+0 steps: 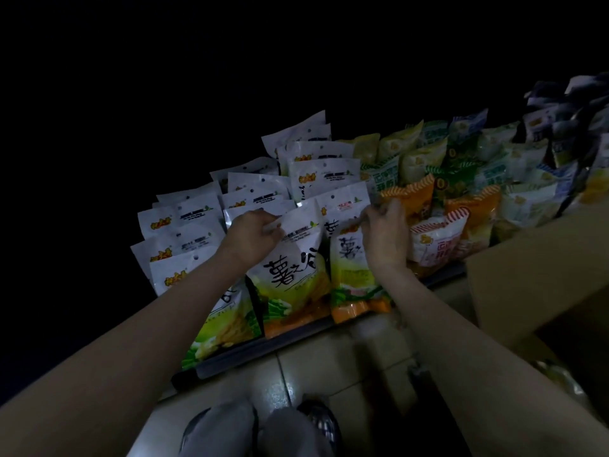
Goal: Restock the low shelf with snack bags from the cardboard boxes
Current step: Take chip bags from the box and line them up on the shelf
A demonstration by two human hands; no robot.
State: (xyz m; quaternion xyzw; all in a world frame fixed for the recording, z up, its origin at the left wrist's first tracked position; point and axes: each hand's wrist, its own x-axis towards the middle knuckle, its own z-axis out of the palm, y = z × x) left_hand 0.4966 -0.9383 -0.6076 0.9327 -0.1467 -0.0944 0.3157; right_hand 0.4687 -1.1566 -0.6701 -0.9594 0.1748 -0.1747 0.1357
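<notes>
Rows of white snack bags with green and orange bottoms stand on the low shelf (230, 361). My left hand (253, 234) pinches the top edge of the front middle white bag (293, 268). My right hand (385, 235) grips the top of the neighbouring white bag (349, 275) to its right. Both bags stand upright at the shelf's front edge. An open cardboard box (534, 278) sits at the right, and its inside is too dark to read.
Orange and red-striped bags (438, 239) and green and yellow bags (425, 159) fill the shelf to the right. Dark bags (560, 110) are piled at the far right. Tiled floor (346, 364) lies below the shelf, with my knees and a shoe at the bottom. The left side is dark.
</notes>
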